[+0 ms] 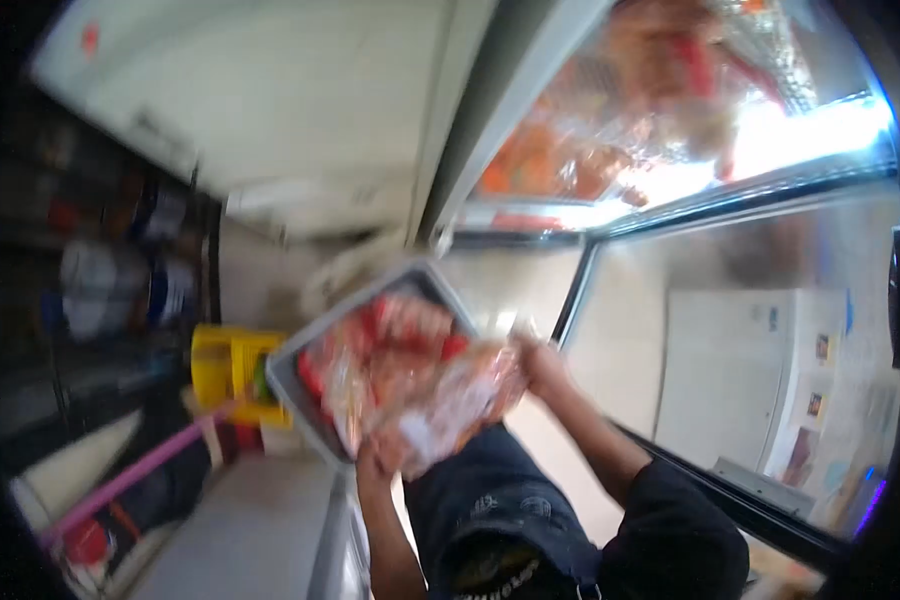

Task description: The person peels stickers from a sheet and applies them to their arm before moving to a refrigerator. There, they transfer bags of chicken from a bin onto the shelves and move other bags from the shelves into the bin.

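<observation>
A wrapped package of what looks like meat [460, 405] is held between my two hands, tilted, in front of my dark apron. My left hand [383, 455] grips its lower left end, fingers closed round it. At its upper right end is my right hand [533, 368], blurred but closed on the wrap. Just beyond the package, a grey tub [305, 415] holds several red and pink wrapped packs [415, 322]. The package overlaps the tub's near side and hides part of it.
A lit glass display case [610, 215] with wrapped goods stands at upper right, its glass door [620, 330] beside my right arm. A yellow plastic container [220, 370] is left of the tub. Dark shelves [30, 330] and a pink bar [135, 475] are farther left.
</observation>
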A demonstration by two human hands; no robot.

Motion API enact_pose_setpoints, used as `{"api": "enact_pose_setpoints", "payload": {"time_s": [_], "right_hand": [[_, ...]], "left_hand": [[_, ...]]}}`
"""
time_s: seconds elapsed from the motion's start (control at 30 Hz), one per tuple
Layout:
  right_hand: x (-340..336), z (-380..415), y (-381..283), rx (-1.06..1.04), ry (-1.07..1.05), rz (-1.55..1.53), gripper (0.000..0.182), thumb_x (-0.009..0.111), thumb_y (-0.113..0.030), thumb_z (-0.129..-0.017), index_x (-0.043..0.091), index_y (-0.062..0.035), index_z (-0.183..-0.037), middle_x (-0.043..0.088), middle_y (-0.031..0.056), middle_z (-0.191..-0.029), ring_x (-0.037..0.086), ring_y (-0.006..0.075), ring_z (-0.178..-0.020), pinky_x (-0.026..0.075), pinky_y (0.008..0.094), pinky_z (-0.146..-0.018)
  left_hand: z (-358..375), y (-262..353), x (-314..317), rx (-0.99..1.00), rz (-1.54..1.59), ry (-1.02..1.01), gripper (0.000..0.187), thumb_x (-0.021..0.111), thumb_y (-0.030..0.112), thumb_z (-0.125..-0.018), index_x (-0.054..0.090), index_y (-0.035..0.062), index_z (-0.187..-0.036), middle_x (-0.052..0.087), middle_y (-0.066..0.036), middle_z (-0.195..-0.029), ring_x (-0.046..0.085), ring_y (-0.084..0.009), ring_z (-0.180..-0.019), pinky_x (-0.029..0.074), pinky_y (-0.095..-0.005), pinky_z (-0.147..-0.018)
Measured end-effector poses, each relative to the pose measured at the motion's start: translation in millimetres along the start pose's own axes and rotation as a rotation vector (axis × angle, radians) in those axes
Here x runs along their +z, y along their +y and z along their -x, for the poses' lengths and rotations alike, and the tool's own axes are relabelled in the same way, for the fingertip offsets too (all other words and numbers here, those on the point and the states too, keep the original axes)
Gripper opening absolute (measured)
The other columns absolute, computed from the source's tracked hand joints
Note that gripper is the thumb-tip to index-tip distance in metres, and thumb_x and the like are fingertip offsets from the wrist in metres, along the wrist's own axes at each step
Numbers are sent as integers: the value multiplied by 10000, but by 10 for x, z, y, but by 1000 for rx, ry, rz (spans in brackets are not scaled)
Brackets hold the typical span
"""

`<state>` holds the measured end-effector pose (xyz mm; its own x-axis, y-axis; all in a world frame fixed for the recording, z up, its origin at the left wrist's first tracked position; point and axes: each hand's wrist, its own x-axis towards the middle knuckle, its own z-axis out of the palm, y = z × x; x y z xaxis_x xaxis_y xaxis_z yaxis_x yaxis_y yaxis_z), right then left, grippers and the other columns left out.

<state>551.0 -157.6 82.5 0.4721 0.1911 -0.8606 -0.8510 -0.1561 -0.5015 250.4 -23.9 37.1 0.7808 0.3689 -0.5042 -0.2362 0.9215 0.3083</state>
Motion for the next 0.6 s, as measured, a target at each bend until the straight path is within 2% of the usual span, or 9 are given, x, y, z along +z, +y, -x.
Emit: {"api": "enact_pose_setpoints", "payload": {"time_s": [0.07, 0.1, 0.13, 0.17, 0.27, 0.4, 0.47, 0.53, 0.6], "right_hand": [[-108, 48, 78, -200, 62, 70, 259, 604, -178, -837, 584, 0, -1024, 623, 159, -856, 619, 259, -785, 496, 370, -687], [-195, 59, 116, -358, 71, 128, 225, 610, -182, -852, 589, 25, -935, 605, 108, -800, 604, 197, -734, 497, 339, -631], [-11, 495, -207, -232, 153, -32, 200, 626, -199, -849, 581, -4, -862, 569, 55, -737, 579, 152, -668, 492, 324, -567], [-32, 647, -382, -252, 141, -80, 196, 629, -188, -846, 569, -4, -877, 568, 54, -753, 578, 141, -654, 487, 306, -554], [-475, 545, -501, -516, 137, -300, 236, 644, -90, -819, 550, 5, -1015, 587, 70, -808, 591, 160, -629, 497, 258, -569], [-637, 822, -1306, -780, -72, -592, 473, 579, -164, -844, 404, -17, -1259, 557, 120, -1060, 595, 223, -921, 506, 337, -821], [-830, 808, -1577, -745, -356, -734, 555, 502, -241, -856, 359, -34, -1351, 512, 145, -1235, 487, 264, -1165, 404, 408, -982], [-812, 795, -1851, -1016, -229, -595, 763, 563, -384, -828, 234, -24, -1415, 296, 199, -1428, 348, 339, -1294, 302, 462, -1062], [-788, 619, -2148, -1482, -287, -281, 872, 641, -433, -760, 236, -23, -1415, 224, 197, -1460, 266, 363, -1334, 255, 485, -1085]], "left_hand": [[-20, -163, 58, -72, 10, -3, 291, 679, 202, -777, 401, 150, -707, 334, 79, -537, 320, -57, -407, 265, -223, -351], [-4, -205, 123, -129, 23, 34, 274, 705, 197, -745, 438, 134, -738, 392, 66, -571, 388, -71, -456, 322, -234, -384], [-57, -234, 247, -180, 34, 82, 273, 732, 192, -713, 475, 118, -769, 451, 53, -604, 455, -85, -505, 378, -246, -417], [-130, -200, 791, -135, -77, 154, 292, 750, 193, -683, 507, 98, -813, 508, 31, -672, 512, -106, -584, 431, -258, -494], [-358, -144, 1067, -125, -248, -17, 439, 767, 155, -615, 548, 40, -978, 607, -42, -853, 609, -165, -770, 516, -298, -712], [-996, 25, 1967, 48, -530, -71, 463, 738, 92, -593, 526, 29, -1000, 603, -48, -830, 605, -155, -716, 516, -280, -648], [-1291, 154, 2610, 186, -607, -101, 486, 736, 73, -588, 522, 11, -1020, 610, -56, -842, 606, -151, -702, 515, -271, -630], [-1563, 266, 3133, 262, -516, -188, 537, 748, 81, -608, 508, -19, -1077, 619, -69, -877, 614, -156, -717, 519, -274, -642], [-1852, 346, 3549, 281, -374, -237, 607, 764, 112, -649, 480, -49, -1160, 624, -83, -931, 625, -170, -751, 526, -285, -668]]}}
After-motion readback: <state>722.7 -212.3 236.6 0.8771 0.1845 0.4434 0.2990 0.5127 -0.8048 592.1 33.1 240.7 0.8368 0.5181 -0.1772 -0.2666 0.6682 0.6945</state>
